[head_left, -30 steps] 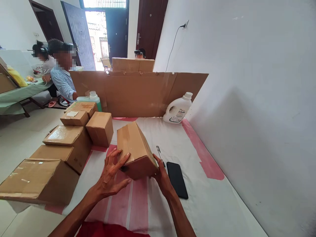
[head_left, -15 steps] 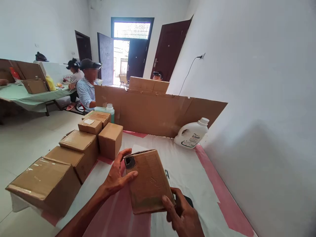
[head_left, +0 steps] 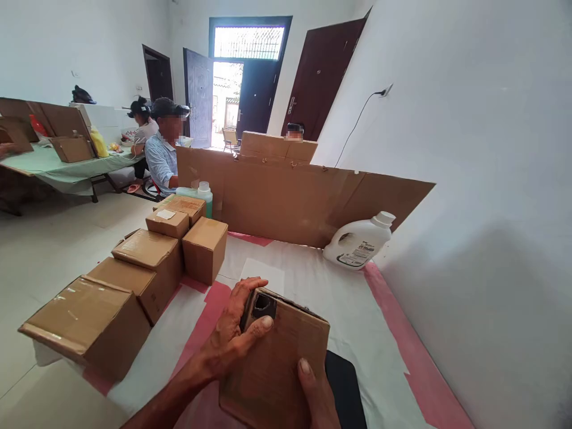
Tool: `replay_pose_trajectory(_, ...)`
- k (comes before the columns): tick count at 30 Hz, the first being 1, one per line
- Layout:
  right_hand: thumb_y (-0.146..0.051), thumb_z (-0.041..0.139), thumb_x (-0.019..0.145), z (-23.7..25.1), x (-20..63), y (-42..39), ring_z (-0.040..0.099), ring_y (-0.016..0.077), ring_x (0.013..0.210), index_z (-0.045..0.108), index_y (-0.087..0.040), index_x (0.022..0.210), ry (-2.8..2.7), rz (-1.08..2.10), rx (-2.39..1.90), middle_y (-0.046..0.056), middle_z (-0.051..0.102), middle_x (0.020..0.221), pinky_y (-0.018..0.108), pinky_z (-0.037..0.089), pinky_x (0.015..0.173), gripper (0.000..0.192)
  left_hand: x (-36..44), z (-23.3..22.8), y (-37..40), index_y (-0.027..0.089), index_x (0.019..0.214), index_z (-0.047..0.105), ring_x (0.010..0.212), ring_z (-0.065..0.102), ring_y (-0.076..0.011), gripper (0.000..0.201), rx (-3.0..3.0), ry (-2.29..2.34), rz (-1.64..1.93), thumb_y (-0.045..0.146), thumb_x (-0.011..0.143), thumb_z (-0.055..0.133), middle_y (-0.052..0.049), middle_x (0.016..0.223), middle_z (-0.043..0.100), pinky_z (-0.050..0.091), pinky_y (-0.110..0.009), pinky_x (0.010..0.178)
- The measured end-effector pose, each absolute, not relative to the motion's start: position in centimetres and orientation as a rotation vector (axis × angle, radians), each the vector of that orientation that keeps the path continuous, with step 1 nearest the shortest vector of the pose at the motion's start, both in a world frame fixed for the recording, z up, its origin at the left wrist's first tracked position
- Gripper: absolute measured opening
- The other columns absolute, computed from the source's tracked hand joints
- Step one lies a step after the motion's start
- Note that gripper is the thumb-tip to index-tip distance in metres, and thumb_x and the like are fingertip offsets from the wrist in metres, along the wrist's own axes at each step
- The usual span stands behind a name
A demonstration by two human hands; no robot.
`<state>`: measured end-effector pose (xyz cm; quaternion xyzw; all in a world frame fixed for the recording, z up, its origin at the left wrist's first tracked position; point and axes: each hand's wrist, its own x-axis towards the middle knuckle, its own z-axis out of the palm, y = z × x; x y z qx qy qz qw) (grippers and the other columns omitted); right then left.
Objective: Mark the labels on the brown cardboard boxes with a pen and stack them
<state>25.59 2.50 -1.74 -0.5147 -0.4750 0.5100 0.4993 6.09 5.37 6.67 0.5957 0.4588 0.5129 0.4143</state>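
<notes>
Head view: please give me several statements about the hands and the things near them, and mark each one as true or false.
1. The left hand touches the cardboard box. True.
2. The right hand is away from that box. False: it touches the box too.
3. The black phone lies to the right of the box. True.
4. Near the left hand, the box has only plain cardboard. False: a dark patch shows there.
5. The white jug stands in front of the cardboard panel. True.
6. The jug is open. False: a white cap is on it.
</notes>
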Motion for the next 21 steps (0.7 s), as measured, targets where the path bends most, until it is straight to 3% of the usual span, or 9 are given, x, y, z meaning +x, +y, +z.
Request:
replay_pose_trajectory(4,-0.066,0.056,0.091,0.6,23.9,2.1,0.062,0.0362,0.123,0.044,-0.029,0.153,-1.036,1.266,-1.414,0.009,0.068,0.134,0.047,0.059,0.092,0.073,5.1,6.5,5.2,0.03,0.143,0.047,0.13,0.053,-0.0293,0.05,1.455,1.158,1.244,0.048,0.096,0.055,-0.008,0.142,0.054,0.043,-0.047,0.112)
replay_pose_trajectory(7,-0.07,0.064,0.083,3.7,23.8,3.2,0.051,0.0371,0.137,0.031,-0.028,0.158,-1.086,1.038,-1.499,0.011,0.048,0.155,0.047,0.05,0.104,0.093,5.5,6.2,4.7,0.029,0.144,0.047,0.145,0.039,-0.0313,0.05,1.52,1.183,1.211,0.045,0.097,0.057,-0.009,0.151,0.047,0.033,-0.05,0.121)
replay_pose_trajectory(9,-0.071,0.069,0.077,5.3,23.9,4.2,0.043,0.038,0.143,0.035,-0.027,0.155,-1.203,0.847,-1.513,0.011,0.043,0.158,0.051,0.041,0.113,0.096,5.9,6.2,4.4,0.03,0.146,0.044,0.152,0.029,-0.0313,0.055,1.576,1.19,1.217,0.041,0.095,0.061,-0.008,0.158,0.04,0.026,-0.052,0.126)
replay_pose_trajectory(11,-0.07,0.071,0.075,6.0,23.7,4.9,0.044,0.0377,0.141,0.05,-0.025,0.144,-1.323,0.721,-1.507,0.012,0.051,0.15,0.053,0.035,0.117,0.085,6.2,6.3,4.2,0.03,0.148,0.041,0.154,0.025,-0.0309,0.06,1.611,1.193,1.221,0.039,0.093,0.062,-0.007,0.16,0.037,0.023,-0.052,0.127)
replay_pose_trajectory(15,-0.066,0.072,0.078,6.3,22.9,4.9,0.056,0.0354,0.126,0.059,-0.025,0.128,-1.359,0.647,-1.504,0.012,0.062,0.133,0.054,0.04,0.112,0.066,6.1,6.5,4.1,0.03,0.149,0.039,0.153,0.027,-0.0315,0.058,1.604,1.192,1.177,0.043,0.095,0.059,-0.008,0.16,0.037,0.026,-0.053,0.126)
replay_pose_trajectory(19,-0.059,0.07,0.084,5.7,23.6,5.0,0.054,0.0311,0.132,0.048,-0.028,0.142,-1.278,0.822,-1.355,0.011,0.057,0.144,0.048,0.045,0.11,0.069,5.1,6.7,4.2,0.032,0.147,0.041,0.143,0.044,-0.0338,0.059,1.529,1.304,1.144,0.047,0.094,0.062,-0.008,0.156,0.044,0.036,-0.052,0.12)
replay_pose_trajectory(21,-0.061,0.061,0.09,4.1,25.4,5.8,0.064,0.0286,0.118,0.049,-0.026,0.14,-1.149,0.923,-1.326,0.012,0.064,0.135,0.042,0.055,0.095,0.062,4.5,6.8,4.4,0.031,0.145,0.044,0.138,0.049,-0.0341,0.058,1.486,1.356,1.151,0.051,0.093,0.062,-0.007,0.153,0.048,0.043,-0.049,0.114)
